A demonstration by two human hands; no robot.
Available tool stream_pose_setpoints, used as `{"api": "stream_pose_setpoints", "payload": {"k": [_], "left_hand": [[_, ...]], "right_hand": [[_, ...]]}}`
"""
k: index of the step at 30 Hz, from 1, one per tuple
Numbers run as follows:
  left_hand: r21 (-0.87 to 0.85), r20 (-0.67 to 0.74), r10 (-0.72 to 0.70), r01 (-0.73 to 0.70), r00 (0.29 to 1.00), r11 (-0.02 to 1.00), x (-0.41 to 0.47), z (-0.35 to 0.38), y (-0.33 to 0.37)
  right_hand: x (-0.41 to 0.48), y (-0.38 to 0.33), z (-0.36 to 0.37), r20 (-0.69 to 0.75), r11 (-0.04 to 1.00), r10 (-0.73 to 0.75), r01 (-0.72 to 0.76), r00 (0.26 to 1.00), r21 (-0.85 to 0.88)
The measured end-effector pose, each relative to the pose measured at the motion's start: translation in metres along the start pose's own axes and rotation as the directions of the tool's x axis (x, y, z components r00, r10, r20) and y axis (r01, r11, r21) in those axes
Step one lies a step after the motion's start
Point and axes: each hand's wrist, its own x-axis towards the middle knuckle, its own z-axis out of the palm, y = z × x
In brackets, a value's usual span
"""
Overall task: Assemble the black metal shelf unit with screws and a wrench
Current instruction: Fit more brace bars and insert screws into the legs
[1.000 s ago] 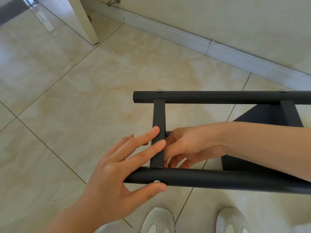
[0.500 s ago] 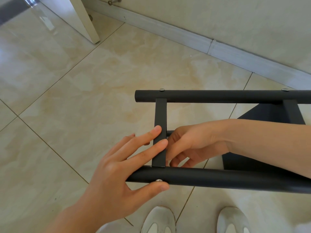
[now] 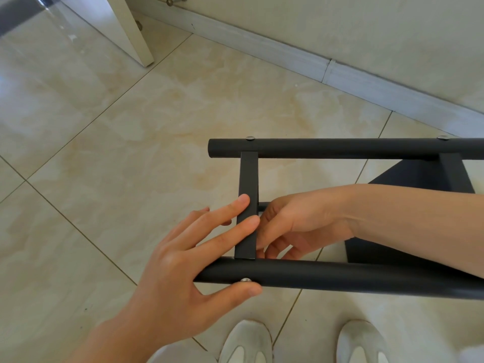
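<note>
Steadying the frame (image 3: 340, 148) at 4 o'clock, left hand (image 3: 180, 271) spread on its crossbar (image 3: 248, 179), you seem mid-fastening; your right hand (image 3: 303, 221) curls behind it, grip unseen, and tightening squarely comes next.

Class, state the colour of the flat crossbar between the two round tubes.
The flat crossbar is matte black; the head view shows it best.

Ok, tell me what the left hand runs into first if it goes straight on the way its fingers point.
The left hand has its fingertips lying on the flat crossbar. Sliding on, up and to the right, it would probably meet the right hand, whose curled fingers sit just past the bar, though the depth there is unclear.
</note>
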Motion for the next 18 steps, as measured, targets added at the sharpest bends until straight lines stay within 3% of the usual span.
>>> {"api": "stream_pose_setpoints", "payload": {"k": [8,11,13,15,18], "left_hand": [[-0.134,-0.026,-0.068,0.064,0.997,0.989,-0.004,0.007,0.003],[-0.227,-0.079,-0.164,0.142,0.983,0.963,-0.010,0.013,0.006],[-0.408,-0.094,-0.292,0.230,0.952,0.884,-0.013,0.022,0.006],[-0.610,-0.019,-0.423,0.325,0.906,0.723,-0.013,0.032,0.007],[-0.730,0.124,-0.449,0.388,0.885,0.562,-0.010,0.043,0.011]], "right_hand": [[-0.023,0.009,0.004,-0.018,0.995,-0.088,0.087,0.996,-0.049],[-0.040,0.010,0.006,-0.044,0.985,-0.126,0.119,0.991,-0.127],[-0.051,0.010,0.009,-0.047,0.972,-0.167,0.157,0.985,-0.176],[-0.059,0.009,0.014,-0.066,0.955,-0.213,0.193,0.975,-0.227],[-0.063,0.007,0.020,-0.116,0.931,-0.253,0.209,0.961,-0.298]]}}
